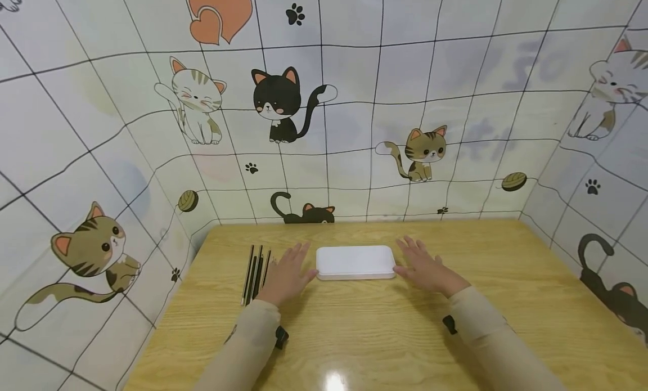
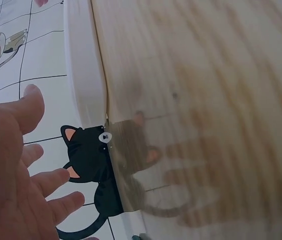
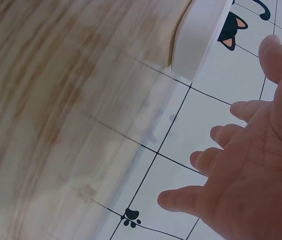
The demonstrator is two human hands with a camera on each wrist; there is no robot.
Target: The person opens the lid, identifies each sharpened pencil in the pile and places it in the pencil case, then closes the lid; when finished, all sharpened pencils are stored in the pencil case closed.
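Note:
A flat white case (image 1: 355, 261) with rounded corners lies on the wooden table between both hands. My left hand (image 1: 287, 274) is at its left end, fingers spread and thumb near the case's edge. On the other side, my right hand (image 1: 424, 268) has its fingers extended, with the thumb right at the case's right edge. Both palms hold nothing. In the left wrist view the case (image 2: 85, 65) shows its side beyond the spread fingers; the right wrist view shows an end of the case (image 3: 196, 40) past the thumb.
Several dark pencils (image 1: 253, 275) lie side by side left of the case, partly behind the left hand. The wooden table (image 1: 364, 329) meets a wall covering (image 1: 349, 126) printed with cats along its back edge.

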